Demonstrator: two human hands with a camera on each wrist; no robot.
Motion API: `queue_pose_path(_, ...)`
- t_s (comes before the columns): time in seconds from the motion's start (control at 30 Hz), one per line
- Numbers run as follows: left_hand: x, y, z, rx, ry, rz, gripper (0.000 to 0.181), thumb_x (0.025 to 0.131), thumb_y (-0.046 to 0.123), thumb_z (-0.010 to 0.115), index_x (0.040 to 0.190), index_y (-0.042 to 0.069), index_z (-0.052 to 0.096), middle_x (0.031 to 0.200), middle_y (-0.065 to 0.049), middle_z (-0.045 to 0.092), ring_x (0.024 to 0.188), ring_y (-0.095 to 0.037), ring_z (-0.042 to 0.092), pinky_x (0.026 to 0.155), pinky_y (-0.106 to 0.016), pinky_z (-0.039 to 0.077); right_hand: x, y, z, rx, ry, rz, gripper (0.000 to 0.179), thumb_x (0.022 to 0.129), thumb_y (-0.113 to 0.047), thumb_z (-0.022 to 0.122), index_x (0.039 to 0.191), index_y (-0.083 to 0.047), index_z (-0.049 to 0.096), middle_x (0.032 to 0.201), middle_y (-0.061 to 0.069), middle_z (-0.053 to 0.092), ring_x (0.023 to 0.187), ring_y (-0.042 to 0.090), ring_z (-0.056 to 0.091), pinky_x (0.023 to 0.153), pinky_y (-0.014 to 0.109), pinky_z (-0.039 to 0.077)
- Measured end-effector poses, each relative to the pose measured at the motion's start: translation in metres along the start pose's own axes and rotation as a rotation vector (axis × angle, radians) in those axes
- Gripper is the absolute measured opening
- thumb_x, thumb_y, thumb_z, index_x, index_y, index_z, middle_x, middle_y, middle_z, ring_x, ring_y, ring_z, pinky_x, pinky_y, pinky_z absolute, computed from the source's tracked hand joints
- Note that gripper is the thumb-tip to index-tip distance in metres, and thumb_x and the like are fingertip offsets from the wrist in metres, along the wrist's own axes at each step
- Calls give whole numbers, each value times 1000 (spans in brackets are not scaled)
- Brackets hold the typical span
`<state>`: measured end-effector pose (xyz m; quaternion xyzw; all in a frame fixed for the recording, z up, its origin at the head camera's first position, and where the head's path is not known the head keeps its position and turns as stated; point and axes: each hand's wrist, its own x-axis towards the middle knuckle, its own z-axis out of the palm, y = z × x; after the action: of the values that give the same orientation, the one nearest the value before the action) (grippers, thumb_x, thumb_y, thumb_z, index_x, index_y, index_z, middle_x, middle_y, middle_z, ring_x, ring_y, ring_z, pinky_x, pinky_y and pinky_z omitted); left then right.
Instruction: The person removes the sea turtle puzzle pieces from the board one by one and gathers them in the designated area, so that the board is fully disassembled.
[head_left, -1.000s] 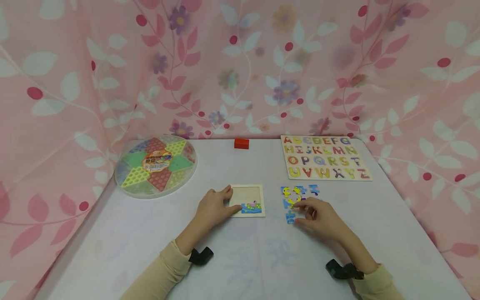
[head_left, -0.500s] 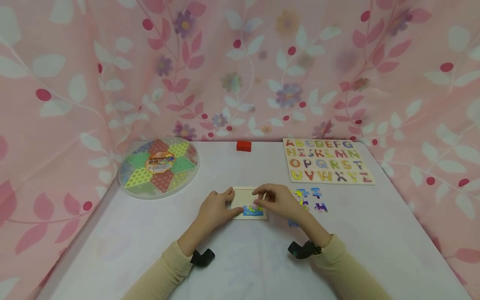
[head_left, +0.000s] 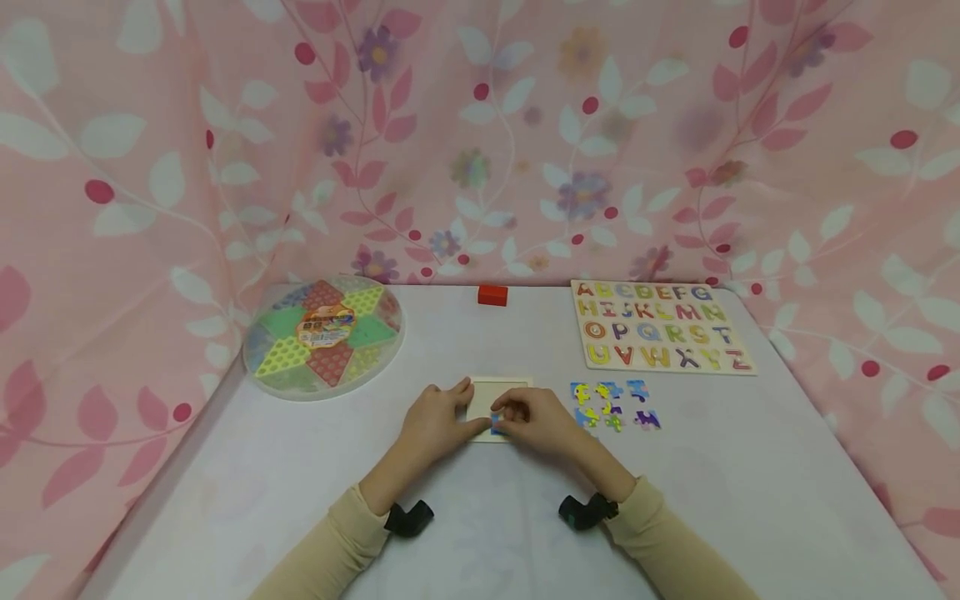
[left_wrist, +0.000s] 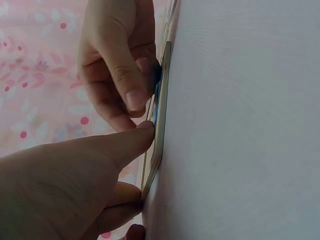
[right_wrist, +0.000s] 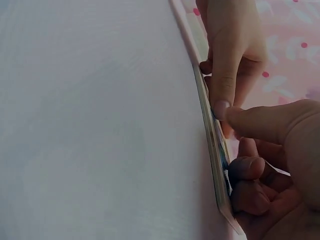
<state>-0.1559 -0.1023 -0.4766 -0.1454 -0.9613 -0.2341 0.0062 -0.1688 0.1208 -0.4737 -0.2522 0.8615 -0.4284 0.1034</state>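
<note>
A small wooden puzzle tray (head_left: 486, 393) lies flat in front of the person. My left hand (head_left: 435, 423) grips its left side, thumb on top and fingers at the outer edge. My right hand (head_left: 538, 419) is over the tray's lower right, fingers bent close to the surface. Its thumb tip meets the left thumb's tip in the right wrist view. Blue puzzle pieces (head_left: 495, 426) show in the tray between the thumbs; the rest of them are hidden beneath my right hand. I cannot tell whether the right fingers pinch one.
Several loose jigsaw pieces (head_left: 581, 392) lie right of the tray. Behind them is a wooden alphabet board (head_left: 660, 325). A round star-patterned game board (head_left: 324, 337) sits at the left, and a red block (head_left: 492, 295) at the back. Floral curtain (head_left: 465, 125) surrounds the table.
My right hand has moved left from the loose pieces to the tray, then down close to its lower part. My left hand keeps its grip on the tray. The head view shifted slightly.
</note>
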Motion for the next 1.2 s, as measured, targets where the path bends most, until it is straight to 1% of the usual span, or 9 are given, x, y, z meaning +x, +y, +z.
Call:
queue_pose_path(0.1, 0, 0, -1, -3, -11, 0, 68, 89, 50, 83, 143, 12, 69, 151, -6, 62, 105, -38, 62, 86, -47, 54, -1, 1, -2, -13, -18, -6, 17, 94, -12, 81, 111, -8, 78, 83, -8, 63, 72, 8, 55, 66, 23, 46)
queue_pose_path(0.17, 1, -2, -3, -9, -27, 12, 69, 89, 50, 83, 144, 10, 68, 152, -6, 61, 104, -37, 62, 86, -46, 53, -1, 1, -3, -24, -32, -7, 19, 94, -12, 82, 112, -8, 78, 83, -8, 63, 73, 7, 55, 67, 22, 46)
queue_pose_path(0.3, 4, -12, -6, -20, -81, 74, 75, 89, 53, 83, 148, 10, 63, 156, -5, 57, 99, -29, 60, 83, -40, 51, -2, 4, -4, -44, -49, -11, 21, 94, -14, 82, 114, -9, 78, 86, -8, 63, 75, 7, 54, 67, 23, 46)
queue_pose_path(0.43, 6, -28, -10, -53, -148, 140, 81, 87, 55, 84, 153, 15, 58, 161, 3, 51, 89, -15, 52, 77, -30, 46, -3, 6, -5, -65, -49, -13, 24, 92, -18, 85, 115, -10, 79, 89, -5, 61, 74, 8, 53, 67, 23, 45)
queue_pose_path(0.57, 7, -37, -14, -101, -189, 182, 83, 86, 54, 85, 154, 16, 56, 163, 6, 48, 83, -10, 44, 73, -25, 42, -3, 7, -5, -71, -39, -8, 24, 91, -21, 86, 112, -11, 80, 90, -4, 60, 74, 8, 52, 67, 23, 44)
queue_pose_path(0.73, 7, -38, -15, -114, -200, 207, 84, 87, 55, 84, 155, 15, 55, 163, 4, 47, 82, -11, 43, 71, -24, 40, -3, 7, -4, -49, -31, 6, 21, 90, -22, 88, 107, -12, 80, 89, -4, 60, 74, 8, 52, 66, 22, 44)
queue_pose_path(0.9, 7, -38, -15, -104, -195, 204, 83, 87, 53, 85, 155, 15, 56, 162, 3, 48, 81, -11, 43, 72, -24, 40, -4, 6, -4, -42, -30, -3, 23, 90, -22, 88, 108, -11, 78, 89, -3, 60, 74, 9, 52, 66, 22, 44)
queue_pose_path(1.07, 6, -38, -14, -102, -196, 203, 83, 87, 52, 85, 155, 14, 56, 162, 3, 48, 81, -11, 43, 73, -24, 41, -5, 4, -4, -54, -41, 1, 21, 90, -21, 87, 107, -11, 78, 88, -3, 59, 74, 8, 52, 66, 22, 44)
queue_pose_path(1.2, 6, -37, -13, -109, -192, 202, 82, 87, 52, 85, 154, 14, 56, 162, 2, 48, 82, -11, 43, 74, -25, 41, -6, 3, -5, -60, -44, 8, 26, 90, -21, 87, 111, -10, 76, 90, -2, 60, 76, 8, 52, 67, 21, 44)
